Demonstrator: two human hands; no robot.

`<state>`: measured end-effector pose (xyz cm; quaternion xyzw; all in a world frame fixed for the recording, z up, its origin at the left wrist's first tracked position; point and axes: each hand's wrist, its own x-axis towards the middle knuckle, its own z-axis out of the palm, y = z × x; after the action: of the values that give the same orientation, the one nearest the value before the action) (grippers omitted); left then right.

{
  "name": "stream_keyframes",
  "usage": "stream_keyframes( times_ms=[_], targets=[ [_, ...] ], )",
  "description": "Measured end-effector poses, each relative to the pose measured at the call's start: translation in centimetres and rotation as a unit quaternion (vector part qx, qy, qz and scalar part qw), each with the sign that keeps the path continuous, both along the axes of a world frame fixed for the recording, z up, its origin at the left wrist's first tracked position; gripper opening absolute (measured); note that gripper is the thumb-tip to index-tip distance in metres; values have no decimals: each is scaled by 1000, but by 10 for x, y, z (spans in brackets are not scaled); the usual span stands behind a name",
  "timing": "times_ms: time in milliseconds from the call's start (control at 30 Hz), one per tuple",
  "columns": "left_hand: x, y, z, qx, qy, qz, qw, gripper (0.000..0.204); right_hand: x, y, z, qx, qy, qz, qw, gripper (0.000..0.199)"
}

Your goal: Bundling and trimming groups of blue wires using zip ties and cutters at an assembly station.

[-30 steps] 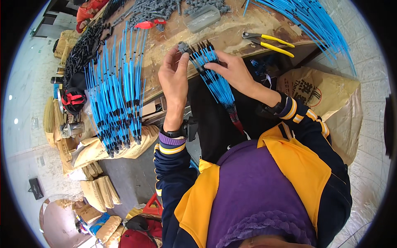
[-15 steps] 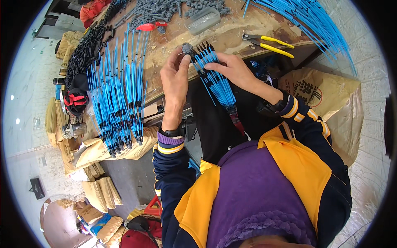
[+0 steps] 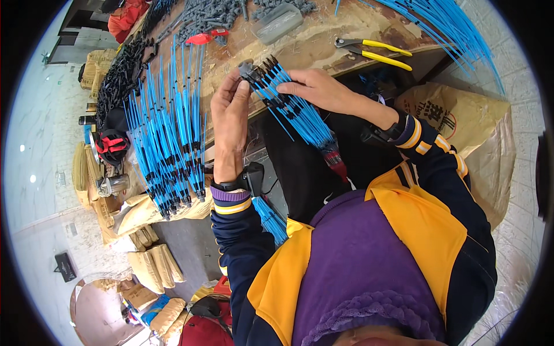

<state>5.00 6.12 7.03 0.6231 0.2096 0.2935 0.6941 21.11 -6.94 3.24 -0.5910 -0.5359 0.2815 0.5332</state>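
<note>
A small grey plastic fitting (image 3: 247, 69) is pinched between the thumb and fingers of my left hand (image 3: 231, 106), at the upper end of a bundle of thin blue tubes (image 3: 303, 124). The bundle has black end pieces and black bands, and its lower end narrows into something red above my lap. From the right, my right hand (image 3: 317, 89) grips the upper part of the bundle, thumb across the tubes. The grey fitting is beside the black tips; whether it is joined to a tube cannot be made out.
Many blue tubes with black ends (image 3: 179, 127) hang over the table's left edge. Yellow-handled pliers (image 3: 381, 52), a clear plastic box (image 3: 278, 24), a red tool (image 3: 199, 38) and grey fittings (image 3: 208, 20) lie on the table. More blue tubes (image 3: 438, 29) are at far right, above a brown paper sack (image 3: 485, 144).
My left hand has shifted left and slightly down with the grey fitting. The bundle looks more fanned out, its upper end further left, and my right hand has also moved slightly left.
</note>
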Motion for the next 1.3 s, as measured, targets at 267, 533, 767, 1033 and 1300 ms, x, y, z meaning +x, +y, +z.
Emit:
stream_keyframes(
  times_ms=[267, 533, 767, 1033, 1300],
  targets=[
    [-3, 3, 7, -42, -5, -35, 999, 31, 4, 3, -7, 21, 13, 35, 999, 45],
    [2, 2, 10, -60, -9, -36, 998, 30, 4, 0, -3, -3, -20, 19, 1000, 47],
    [-5, 7, 2, -67, -24, -47, 996, 30, 4, 2, -2, -10, -4, 31, 999, 46],
    [-6, 23, 0, -108, -28, -81, 990, 30, 7, 6, 1, -19, -29, 58, 998, 45],
    [0, 24, 6, -100, -26, -142, 984, 33, 11, 6, -1, 6, 0, 85, 996, 43]
  ],
)
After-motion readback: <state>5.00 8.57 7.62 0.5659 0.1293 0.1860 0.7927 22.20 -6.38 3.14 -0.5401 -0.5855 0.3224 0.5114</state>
